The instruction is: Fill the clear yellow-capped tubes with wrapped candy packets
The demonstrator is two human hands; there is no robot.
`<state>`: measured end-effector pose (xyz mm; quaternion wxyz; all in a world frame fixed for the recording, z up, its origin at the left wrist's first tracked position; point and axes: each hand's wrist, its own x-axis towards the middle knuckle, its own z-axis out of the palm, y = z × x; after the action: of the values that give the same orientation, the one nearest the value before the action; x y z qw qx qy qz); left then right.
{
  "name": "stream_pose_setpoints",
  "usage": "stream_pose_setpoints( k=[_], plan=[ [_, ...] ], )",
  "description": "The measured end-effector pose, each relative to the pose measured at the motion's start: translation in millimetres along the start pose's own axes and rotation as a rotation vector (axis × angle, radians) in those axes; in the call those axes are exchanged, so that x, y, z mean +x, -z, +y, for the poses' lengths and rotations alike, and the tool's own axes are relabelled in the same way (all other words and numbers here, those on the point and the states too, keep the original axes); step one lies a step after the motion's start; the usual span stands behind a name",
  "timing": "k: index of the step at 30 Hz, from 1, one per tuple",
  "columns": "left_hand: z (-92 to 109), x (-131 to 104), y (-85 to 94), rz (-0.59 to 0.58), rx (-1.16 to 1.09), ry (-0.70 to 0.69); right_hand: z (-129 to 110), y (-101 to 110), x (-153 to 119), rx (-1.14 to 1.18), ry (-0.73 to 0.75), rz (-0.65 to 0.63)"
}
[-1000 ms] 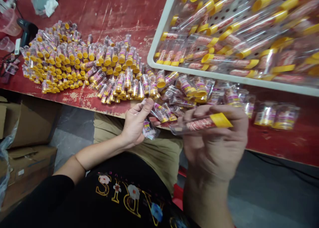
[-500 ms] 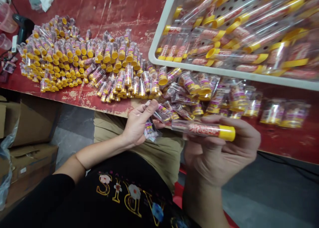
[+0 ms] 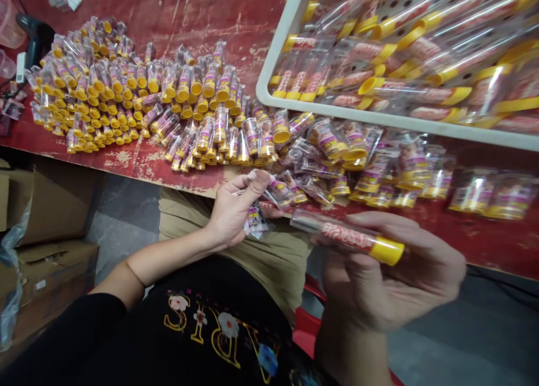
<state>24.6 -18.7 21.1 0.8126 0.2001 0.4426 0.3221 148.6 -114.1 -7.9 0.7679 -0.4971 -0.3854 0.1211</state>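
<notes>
My right hand (image 3: 400,273) is closed on a clear tube (image 3: 345,235) with red lettering and a yellow cap, which points to the right and tilts slightly down. My left hand (image 3: 236,209) has its thumb pressed on its fingers over a small stack of printed plastic wrappers (image 3: 255,220) in front of my lap. Just beyond both hands, along the table's near edge, lies a row of small yellow-capped tubes with purple labels (image 3: 280,190).
A white perforated tray (image 3: 379,118) full of larger yellow-capped tubes stands at the upper right. A big pile of small tubes (image 3: 105,88) covers the left of the red table (image 3: 189,15). Cardboard boxes (image 3: 54,206) are on the floor at left.
My right hand has shifted right and slightly down with the tube, whose capped end now tips lower. The left hand has hardly moved; the view has shifted a little.
</notes>
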Motion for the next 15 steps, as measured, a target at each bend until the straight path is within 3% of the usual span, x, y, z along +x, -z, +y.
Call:
stream_pose_setpoints(
  k=[8,15],
  plan=[
    [2.1,-3.5,-4.6,-0.029,0.039,0.065,3.3,-0.4,-1.7,-0.081,-0.007,-0.01],
    [-0.1,1.7,-2.7,-0.06,-0.003,0.047,3.3,3.8,2.7,0.057,-0.032,0.011]
  ],
)
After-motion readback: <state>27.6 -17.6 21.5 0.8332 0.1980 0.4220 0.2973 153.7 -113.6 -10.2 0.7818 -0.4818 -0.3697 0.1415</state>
